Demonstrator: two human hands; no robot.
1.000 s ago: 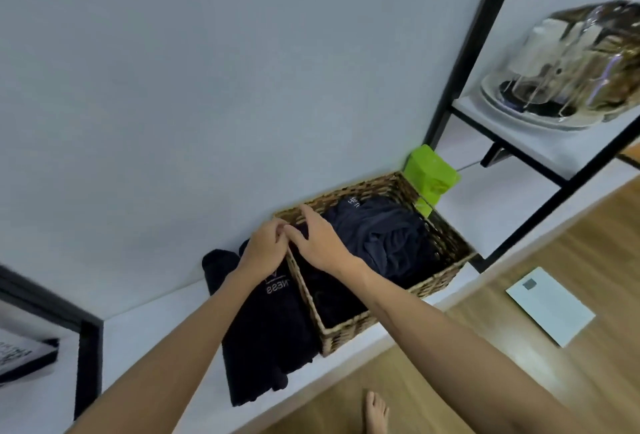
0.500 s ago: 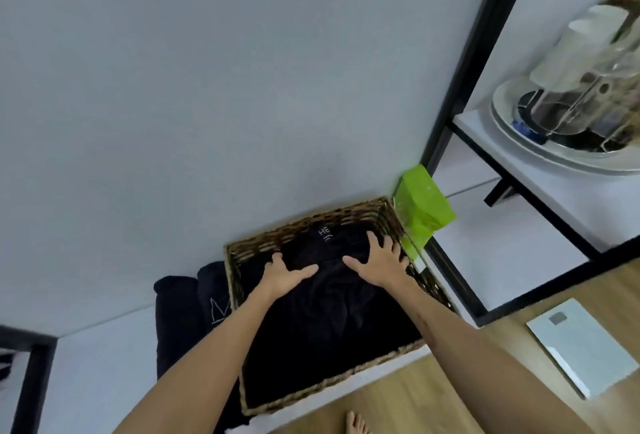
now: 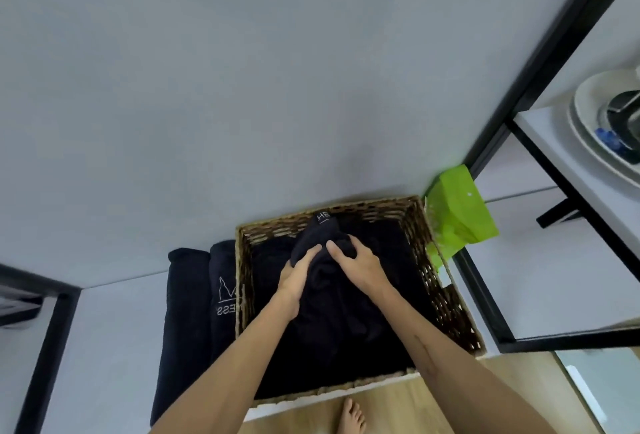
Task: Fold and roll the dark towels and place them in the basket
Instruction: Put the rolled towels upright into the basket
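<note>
Both hands are down inside the basket (image 3: 446,298). The left hand (image 3: 298,276) has its fingers curled round the side of a bunched dark towel (image 3: 320,243), and the right hand (image 3: 356,265) closes over the same bundle from the other side, thumb pressed into the cloth. Half a second ago both lay flat and spread on the cloth; now they have drawn together and gathered it into a lump near the back wall, where white lettering shows on the fabric (only a couple of letters can be read).

That shift looks like shaping or seating a roll among the loose dark cloth that fills the rest of the basket; whether it is a tidy roll cannot be told, since black on black hides the folds.

Just left of the basket, touching its wall, two more folded towels (image 3: 194,312) lie side by side on the white shelf (image 3: 104,347), one with a printed logo. They are not yet in, so the task seems only part done.

A green packet (image 3: 459,211) leans by the right rim, beside a black frame (image 3: 485,298). A bare foot (image 3: 351,416) stands on the wooden floor (image 3: 408,406) below.
</note>
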